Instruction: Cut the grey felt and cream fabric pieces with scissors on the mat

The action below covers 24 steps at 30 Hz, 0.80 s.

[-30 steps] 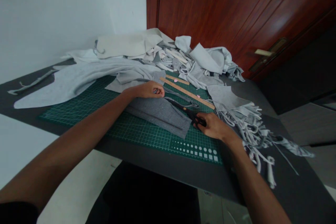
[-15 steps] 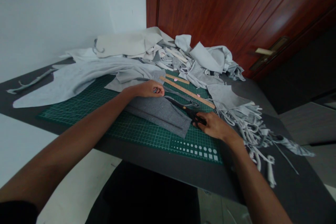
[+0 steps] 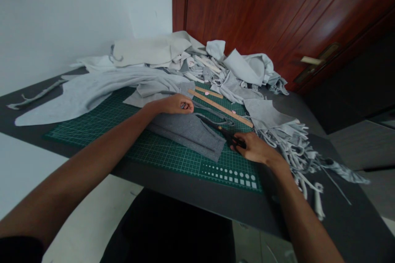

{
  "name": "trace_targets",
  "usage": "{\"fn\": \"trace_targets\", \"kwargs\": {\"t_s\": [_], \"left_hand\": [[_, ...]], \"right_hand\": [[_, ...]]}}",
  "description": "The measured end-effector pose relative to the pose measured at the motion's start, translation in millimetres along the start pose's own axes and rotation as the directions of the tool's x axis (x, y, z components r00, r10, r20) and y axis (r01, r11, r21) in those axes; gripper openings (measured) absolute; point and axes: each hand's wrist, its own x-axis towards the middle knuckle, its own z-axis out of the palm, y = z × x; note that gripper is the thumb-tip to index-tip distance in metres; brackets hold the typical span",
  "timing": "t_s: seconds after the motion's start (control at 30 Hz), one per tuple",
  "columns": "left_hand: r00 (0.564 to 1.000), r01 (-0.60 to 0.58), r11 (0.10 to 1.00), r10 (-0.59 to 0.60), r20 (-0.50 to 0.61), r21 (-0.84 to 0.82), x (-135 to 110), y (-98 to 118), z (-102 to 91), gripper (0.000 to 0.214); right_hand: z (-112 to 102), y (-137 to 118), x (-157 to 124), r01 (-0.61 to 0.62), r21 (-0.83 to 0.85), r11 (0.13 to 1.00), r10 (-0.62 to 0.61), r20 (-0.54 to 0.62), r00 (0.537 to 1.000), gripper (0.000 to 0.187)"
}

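Observation:
A dark grey piece of fabric [image 3: 188,133] lies flat on a green cutting mat [image 3: 101,121]. My left hand [image 3: 175,104] is closed, pinching the far edge of that fabric. My right hand [image 3: 254,148] grips the handles of black scissors [image 3: 220,129], whose blades point up along the fabric's right edge. A narrow cut strip [image 3: 216,114] runs beside the blades.
Two wooden rulers [image 3: 220,109] lie on the mat behind the scissors. A heap of light grey cloth [image 3: 191,63] covers the back of the dark table [image 3: 339,222]. Cut strips [image 3: 296,152] pile at the right. A wooden door [image 3: 277,12] stands behind.
My right hand and the scissors have shifted slightly to the right. The left hand has held still.

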Motion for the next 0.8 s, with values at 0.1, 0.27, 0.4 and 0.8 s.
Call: {"fn": "trace_targets", "kwargs": {"t_s": [0.1, 0.27, 0.4, 0.8], "left_hand": [[1.0, 0.0, 1.0, 0.0, 0.0, 0.011, 0.0, 0.0, 0.3, 0.021], [1.0, 0.012, 1.0, -0.012, -0.003, 0.008, -0.8, 1.8, 1.4, 0.018], [1.0, 0.016, 0.999, -0.015, 0.016, -0.036, -1.3, 2.7, 1.5, 0.016], [0.999, -0.027, 1.0, 0.027, 0.038, 0.004, 0.7, 2.2, 2.6, 0.009]], "right_hand": [[0.2, -0.1, 0.7, -0.003, 0.001, 1.0, 0.003, -0.007, 1.0, 0.013], [0.7, 0.7, 1.1, 0.018, 0.001, 1.0, -0.018, -0.019, 1.0, 0.012], [1.4, 0.7, 1.9, 0.034, -0.006, 0.999, -0.034, -0.026, 0.999, 0.01], [3.2, 0.5, 1.8, 0.02, -0.001, 1.0, -0.02, -0.051, 0.999, 0.011]]}}
